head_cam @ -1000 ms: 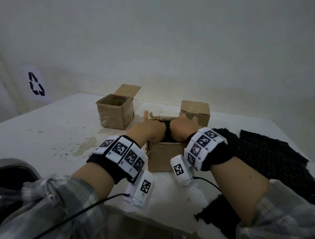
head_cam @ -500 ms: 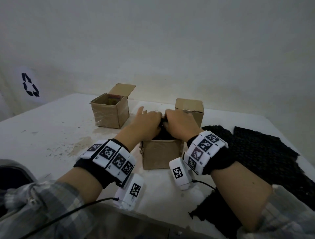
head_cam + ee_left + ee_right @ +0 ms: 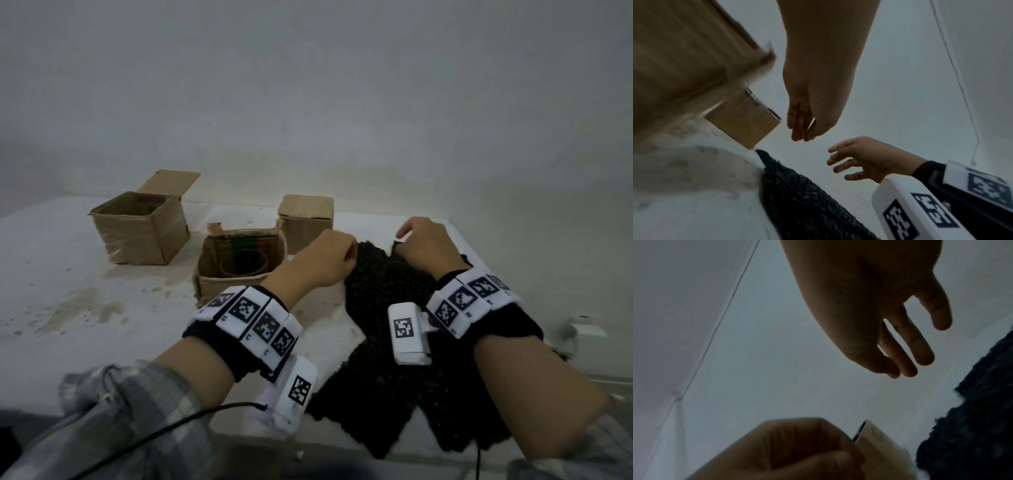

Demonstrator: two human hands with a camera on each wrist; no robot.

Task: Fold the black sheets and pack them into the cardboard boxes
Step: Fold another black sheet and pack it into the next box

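From the head view, both hands hang over the far end of a black sheet (image 3: 383, 298) that lies flat on the white table (image 3: 51, 274), to the right of three cardboard boxes. The left hand (image 3: 322, 262) looks loosely fisted at the sheet's far left corner, and the right hand (image 3: 426, 245) sits at the far right corner, but from above I cannot tell whether either touches the sheet. The left wrist view settles it: the left hand's fingers (image 3: 799, 125) point down, relaxed and close together, holding nothing, and the right hand (image 3: 865, 160) has its fingers spread and slightly bent, clear of the sheet below. The right wrist view agrees, with the right hand's fingers (image 3: 920, 344) straight and apart. The middle box (image 3: 236, 263) stands open just left of the sheet, with a dark rounded shape inside that only the head view shows. An open box (image 3: 140, 228) stands further left, and a closed box (image 3: 306, 219) behind.
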